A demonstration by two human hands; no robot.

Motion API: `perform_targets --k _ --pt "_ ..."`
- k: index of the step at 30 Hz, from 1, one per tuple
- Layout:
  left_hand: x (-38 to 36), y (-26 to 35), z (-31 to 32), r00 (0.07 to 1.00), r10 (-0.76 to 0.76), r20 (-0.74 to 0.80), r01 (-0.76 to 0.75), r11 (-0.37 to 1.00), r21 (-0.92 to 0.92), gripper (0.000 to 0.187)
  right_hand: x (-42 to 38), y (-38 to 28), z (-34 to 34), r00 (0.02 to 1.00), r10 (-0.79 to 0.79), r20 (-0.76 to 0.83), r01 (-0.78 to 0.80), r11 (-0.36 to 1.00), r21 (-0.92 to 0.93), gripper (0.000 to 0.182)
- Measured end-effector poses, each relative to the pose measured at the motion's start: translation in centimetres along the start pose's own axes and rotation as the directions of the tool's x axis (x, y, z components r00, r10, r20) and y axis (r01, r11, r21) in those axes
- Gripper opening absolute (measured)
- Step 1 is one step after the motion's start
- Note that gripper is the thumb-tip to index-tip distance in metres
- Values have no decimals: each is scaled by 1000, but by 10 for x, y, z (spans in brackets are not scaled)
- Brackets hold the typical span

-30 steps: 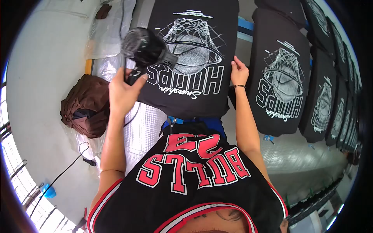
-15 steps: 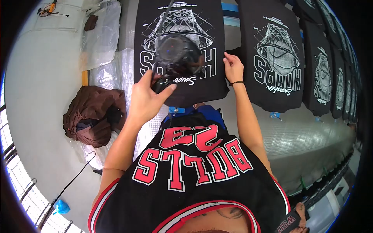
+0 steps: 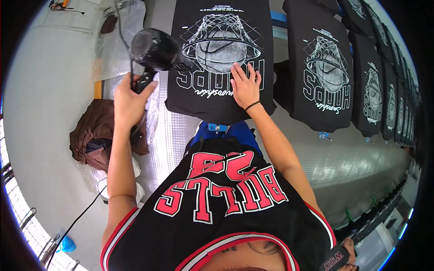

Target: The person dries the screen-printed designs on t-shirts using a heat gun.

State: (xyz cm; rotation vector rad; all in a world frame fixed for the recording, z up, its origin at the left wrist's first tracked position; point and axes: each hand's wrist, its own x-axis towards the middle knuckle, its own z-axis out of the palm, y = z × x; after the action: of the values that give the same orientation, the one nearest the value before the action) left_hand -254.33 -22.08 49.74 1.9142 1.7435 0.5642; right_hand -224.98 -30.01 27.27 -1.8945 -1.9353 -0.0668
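Observation:
A black hair dryer [image 3: 156, 49] is in my left hand [image 3: 131, 99], fingers wrapped round its handle. Its nozzle faces right, beside the left edge of a black T-shirt [image 3: 190, 97] stretched flat on a board. White print [image 3: 221, 49] of a basketball in a hoop, with lettering below, covers the shirt. My right hand [image 3: 246, 86] lies on the lower part of this print, fingers spread, hiding some of the letters.
More printed black shirts [image 3: 327, 74] on boards run in a row to the right. A crumpled brown cloth [image 3: 92, 131] and clear plastic sheeting [image 3: 108, 49] lie at left. A black cord [image 3: 74, 219] trails at lower left. Part of another person [image 3: 346, 257] shows at lower right.
My left hand has swung the hair dryer left, from over the print to the shirt's left side. My right hand has moved from the shirt's right edge onto the print, fingers now spread.

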Motion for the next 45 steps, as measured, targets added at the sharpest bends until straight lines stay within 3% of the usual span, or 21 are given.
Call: perform_targets --k 1,3,7,10,12,13,15,19,23,25,27,29,31,35,39,41,42,44,45 --pt "2 10 6 995 -64 80 66 998 -23 41 2 2 0 1000 -2 -3 1 1000 -2 43" --pt "2 27 29 994 38 105 -16 978 -206 41 6 11 0 986 141 -90 -138 990 37 43" --pt "12 64 66 981 17 194 17 985 -170 42 1 24 -13 986 154 -72 -152 988 32 40" --pt "21 83 79 987 -1 164 30 985 -171 43 5 29 -14 991 118 -58 -113 989 94 38" --pt "26 92 79 997 75 -23 -76 996 -41 41 14 29 -10 996 78 -40 -74 991 108 37" --pt "29 100 76 999 3 -35 -3 1000 11 41 19 28 -7 998 52 -18 -50 994 101 41" --pt "38 102 77 997 19 -74 -15 998 56 41 31 24 -2 999 36 25 -38 994 107 47" --pt "74 110 103 1000 -15 27 19 992 -128 42 44 22 6 978 39 206 -50 998 46 68" --pt "98 146 123 997 64 -45 -67 995 -73 45 46 27 6 976 12 219 -29 997 78 71" --pt "113 158 126 987 -49 153 72 987 -145 44 47 30 6 967 -3 255 -21 996 90 69" --pt "135 150 144 991 -2 136 23 987 -156 44 49 34 3 969 -14 247 -15 993 113 70" --pt "151 155 155 988 153 -15 -154 980 -123 46 50 39 6 967 -34 251 7 994 108 69" --pt "173 167 153 993 103 -54 -103 995 -6 52 51 40 5 966 -50 252 17 991 133 69" --pt "196 148 138 991 85 -102 -81 996 46 57 53 42 4 956 -72 285 40 992 116 69" --pt "147 117 95 979 48 -197 -1 972 234 55 42 58 -13 994 13 112 -33 983 181 58" --pt "108 97 72 992 2 -128 13 993 117 43 10 78 -31 993 108 55 -114 985 126 58" --pt "87 83 62 991 88 -98 -74 988 139 39 -10 88 -37 975 221 19 -221 962 160 59" --pt "34 87 55 1000 21 8 -20 999 -51 30 -54 104 -35 916 400 20 -391 885 254 62" --pt "11 87 57 997 76 1 -76 997 -1 27 -81 111 -23 899 438 -12 -401 834 378 58"
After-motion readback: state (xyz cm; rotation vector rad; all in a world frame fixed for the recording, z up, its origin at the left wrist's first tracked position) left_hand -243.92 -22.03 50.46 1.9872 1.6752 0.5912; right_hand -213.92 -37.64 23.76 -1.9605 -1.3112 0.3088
